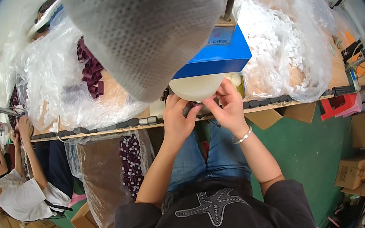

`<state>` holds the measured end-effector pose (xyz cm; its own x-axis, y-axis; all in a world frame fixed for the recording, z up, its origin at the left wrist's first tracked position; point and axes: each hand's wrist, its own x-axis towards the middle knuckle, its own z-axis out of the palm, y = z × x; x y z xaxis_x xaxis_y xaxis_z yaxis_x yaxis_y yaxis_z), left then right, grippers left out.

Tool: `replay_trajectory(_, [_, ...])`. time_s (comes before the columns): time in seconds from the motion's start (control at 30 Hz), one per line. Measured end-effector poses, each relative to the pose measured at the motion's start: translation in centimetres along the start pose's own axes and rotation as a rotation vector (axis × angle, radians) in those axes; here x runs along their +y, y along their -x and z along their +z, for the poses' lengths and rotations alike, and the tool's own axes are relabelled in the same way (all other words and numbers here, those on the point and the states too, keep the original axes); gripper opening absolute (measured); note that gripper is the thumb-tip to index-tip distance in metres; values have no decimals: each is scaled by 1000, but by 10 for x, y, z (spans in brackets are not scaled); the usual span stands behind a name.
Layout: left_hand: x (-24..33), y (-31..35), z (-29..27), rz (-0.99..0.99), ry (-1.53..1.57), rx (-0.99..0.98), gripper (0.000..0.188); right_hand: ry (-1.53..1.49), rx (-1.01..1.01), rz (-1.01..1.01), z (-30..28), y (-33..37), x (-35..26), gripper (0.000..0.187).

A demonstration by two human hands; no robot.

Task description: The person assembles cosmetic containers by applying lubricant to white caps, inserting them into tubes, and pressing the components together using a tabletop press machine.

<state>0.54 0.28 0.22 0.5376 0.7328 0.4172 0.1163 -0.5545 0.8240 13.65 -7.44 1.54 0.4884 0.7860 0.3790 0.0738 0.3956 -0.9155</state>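
My left hand point(178, 120) is closed in a pinch on a small dark piece point(189, 107), which looks like one of the dark purple plastic tubes. Beside it, my right hand point(227, 110) has thumb and fingers pressed together; whatever they grip is mostly hidden. Both hands meet just below the cream rounded front point(203, 87) of a blue box-shaped machine point(218, 54) at the table edge. Dark purple tubes point(91, 73) lie loose on the left, and many small white plastic pieces point(274, 37) are heaped on the right.
Clear plastic sheeting point(53, 80) spreads under both piles. A grey mesh-textured shape point(148, 26) blocks the upper middle. Below the table, a plastic-lined box point(102, 170) holds purple and white pieces. Another person point(31, 189) works at left. Cartons point(356, 172) and a red stool point(338, 105) stand right.
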Motion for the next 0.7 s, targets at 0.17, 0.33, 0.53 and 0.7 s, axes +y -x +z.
replay_trajectory(0.17, [-12,-5,-5,205,-154,-18,25,159,-72,-16,1,-2,4,27])
replay_trajectory(0.33, [-25,-3,-4,224,-193,-56,25,278,-57,-87,4,-1,2,26])
replay_trajectory(0.53, [-31,-1,0,237,-204,-31,25,528,-151,-194,4,3,3,28])
replay_trajectory(0.7, [-31,4,0,223,-231,-7,39,464,-93,-13,-1,17,-6,55])
